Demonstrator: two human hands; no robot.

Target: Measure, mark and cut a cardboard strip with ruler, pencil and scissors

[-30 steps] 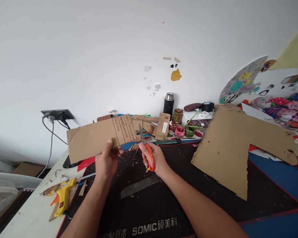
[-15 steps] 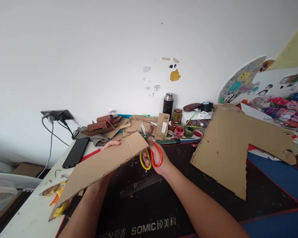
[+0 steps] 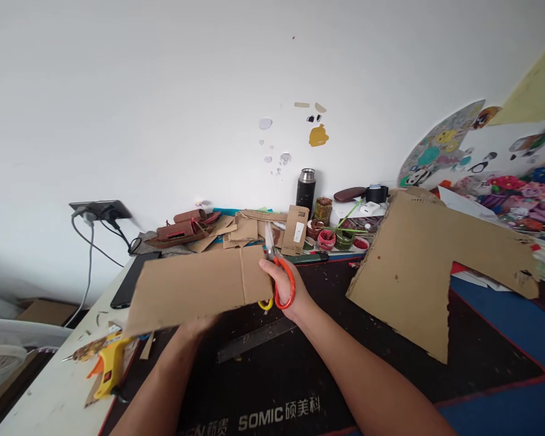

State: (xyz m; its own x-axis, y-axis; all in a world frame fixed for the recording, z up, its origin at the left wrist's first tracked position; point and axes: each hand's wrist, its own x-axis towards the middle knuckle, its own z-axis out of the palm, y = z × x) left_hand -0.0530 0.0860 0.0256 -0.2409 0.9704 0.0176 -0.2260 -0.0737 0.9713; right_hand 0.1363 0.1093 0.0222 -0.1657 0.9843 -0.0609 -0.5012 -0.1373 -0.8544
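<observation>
A long piece of cardboard (image 3: 195, 284) with a crease near its right end is held up over the dark mat. My left hand (image 3: 202, 324) is under its lower edge, its fingers hidden behind the board. With my right hand (image 3: 286, 284) I hold the scissors (image 3: 285, 290), which have one red and one yellow handle loop; their blades point up beside the board's right end. My right thumb lies on the board's right edge. Below the hands, a clear ruler (image 3: 254, 339) rests on the mat.
A large cut cardboard sheet (image 3: 404, 266) lies at the right. On the left are a yellow glue gun (image 3: 111, 366) and a black phone (image 3: 134, 281). Along the wall stand a flask (image 3: 306, 194), paint jars (image 3: 327, 240), cardboard scraps (image 3: 245, 229) and a reddish-brown model (image 3: 181, 231).
The cardboard has swung flatter, its left end rising off the glue gun and its face turning toward me. My right thumb has come onto its edge, and my left fingers have gone out of sight.
</observation>
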